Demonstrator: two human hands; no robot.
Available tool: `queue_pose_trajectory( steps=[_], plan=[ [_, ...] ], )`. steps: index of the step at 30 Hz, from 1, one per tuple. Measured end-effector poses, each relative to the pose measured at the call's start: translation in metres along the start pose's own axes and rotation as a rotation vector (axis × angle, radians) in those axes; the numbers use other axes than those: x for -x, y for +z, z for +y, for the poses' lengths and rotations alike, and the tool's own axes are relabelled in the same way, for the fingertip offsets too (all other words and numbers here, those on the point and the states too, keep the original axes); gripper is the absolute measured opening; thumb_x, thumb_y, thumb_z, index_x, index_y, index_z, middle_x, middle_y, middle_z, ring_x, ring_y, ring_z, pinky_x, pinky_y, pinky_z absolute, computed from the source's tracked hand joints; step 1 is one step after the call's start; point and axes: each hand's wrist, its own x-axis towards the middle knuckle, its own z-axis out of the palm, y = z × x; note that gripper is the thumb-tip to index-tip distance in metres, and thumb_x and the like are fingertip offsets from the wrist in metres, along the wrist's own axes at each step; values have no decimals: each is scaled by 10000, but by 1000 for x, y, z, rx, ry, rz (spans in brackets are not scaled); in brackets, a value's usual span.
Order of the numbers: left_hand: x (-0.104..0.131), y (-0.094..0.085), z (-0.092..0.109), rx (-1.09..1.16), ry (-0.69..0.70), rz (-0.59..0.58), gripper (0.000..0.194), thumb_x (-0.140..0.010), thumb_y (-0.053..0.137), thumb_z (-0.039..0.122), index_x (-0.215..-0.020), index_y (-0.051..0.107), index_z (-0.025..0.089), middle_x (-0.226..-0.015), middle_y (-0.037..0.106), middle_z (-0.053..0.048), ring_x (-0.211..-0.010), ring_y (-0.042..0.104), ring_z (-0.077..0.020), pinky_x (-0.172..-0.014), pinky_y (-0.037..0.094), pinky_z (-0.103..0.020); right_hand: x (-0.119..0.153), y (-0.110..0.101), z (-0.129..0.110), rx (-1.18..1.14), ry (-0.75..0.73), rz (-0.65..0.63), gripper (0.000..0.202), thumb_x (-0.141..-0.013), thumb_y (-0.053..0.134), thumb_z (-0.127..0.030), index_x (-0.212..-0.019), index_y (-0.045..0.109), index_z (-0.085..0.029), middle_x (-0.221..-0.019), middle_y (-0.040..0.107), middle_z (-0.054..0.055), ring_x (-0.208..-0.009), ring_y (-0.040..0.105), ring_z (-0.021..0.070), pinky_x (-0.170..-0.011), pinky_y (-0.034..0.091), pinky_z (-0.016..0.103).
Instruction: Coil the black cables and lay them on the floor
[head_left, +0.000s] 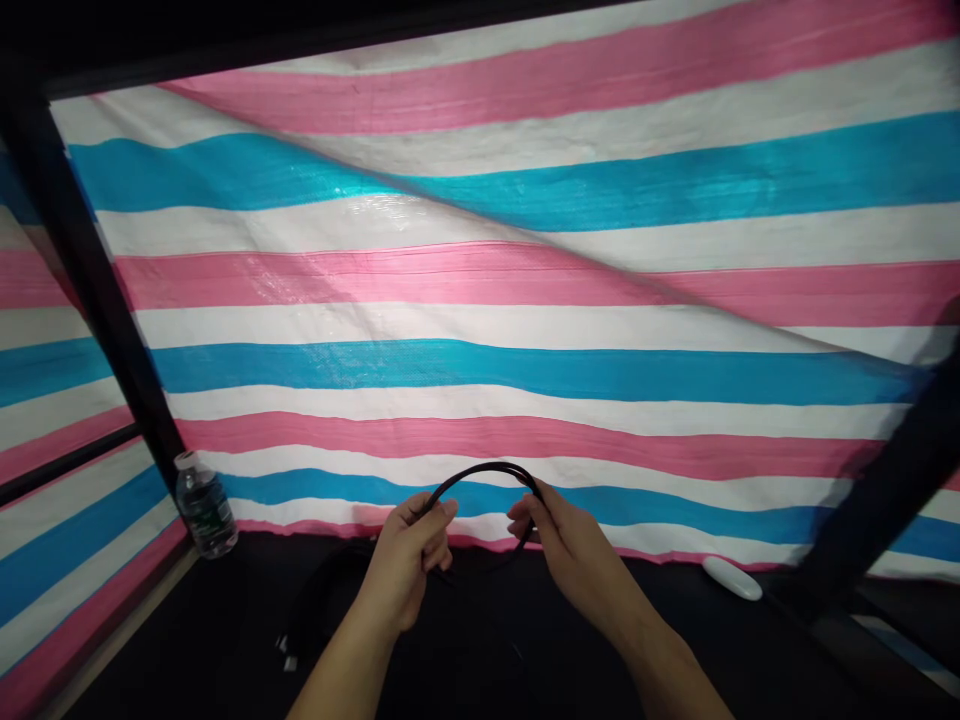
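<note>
A black cable (487, 467) arches between my two hands, above the dark table. My left hand (412, 555) is closed around one side of the arch, thumb on top. The other side runs through my right hand (562, 530), its fingers pinched on the cable, with a piece of it hanging down below the fingers. The cable seems doubled at the top of the arch. Its ends are hard to make out against the black surface. Left of my left wrist lies a bundle of black cable (322, 590), dim against the table, with light-coloured connectors (289, 655) near it.
A clear plastic bottle (206, 505) stands at the table's back left corner. A white rounded object (732, 578) lies at the back right. Striped sheeting (525, 375) hangs behind the black table (480, 670), between dark frame posts (97, 260).
</note>
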Motion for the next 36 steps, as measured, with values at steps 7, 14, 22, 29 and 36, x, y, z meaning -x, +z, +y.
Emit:
queue_pose_trajectory(
  steps=[7,14,22,29,36],
  plan=[
    [-5,4,-11,76,-11,4,409,-702,861,444,-699,546,184,-489,336,112,-483,297,-58,-625,420,-232,0,17,2,-464,49,44,592,-914,522,-718,-1272,511,-247,-1139,690,112,-889,725,253,-877,582,476],
    [-10,-5,-8,163,-5,-7,583,-698,851,447,-591,323,224,-504,167,135,-462,75,-45,-436,115,-223,6,17,-6,-529,197,-164,560,-837,640,-715,-1110,611,-228,-1019,714,92,-1017,685,301,-926,533,480],
    [5,0,0,-288,-80,-137,409,-754,781,465,-646,492,197,-492,300,107,-450,204,-53,-457,108,-256,18,2,-31,-97,-33,-181,345,-950,576,-568,-1089,636,-259,-903,654,24,-828,591,206,-703,455,319],
    [0,-2,-10,-187,-18,-235,350,-732,815,410,-703,541,195,-479,376,103,-402,302,-56,-464,192,-244,13,-5,-23,-654,135,-80,420,-812,771,-555,-718,567,-200,-547,257,-99,-474,168,69,-437,151,232],
    [-2,6,-30,133,-37,-225,208,-741,775,292,-682,608,182,-492,429,66,-541,499,-125,-705,422,-296,5,-2,-23,-1071,183,176,518,-660,920,-430,-595,462,-196,-546,194,-117,-461,89,46,-402,82,225]
  ],
)
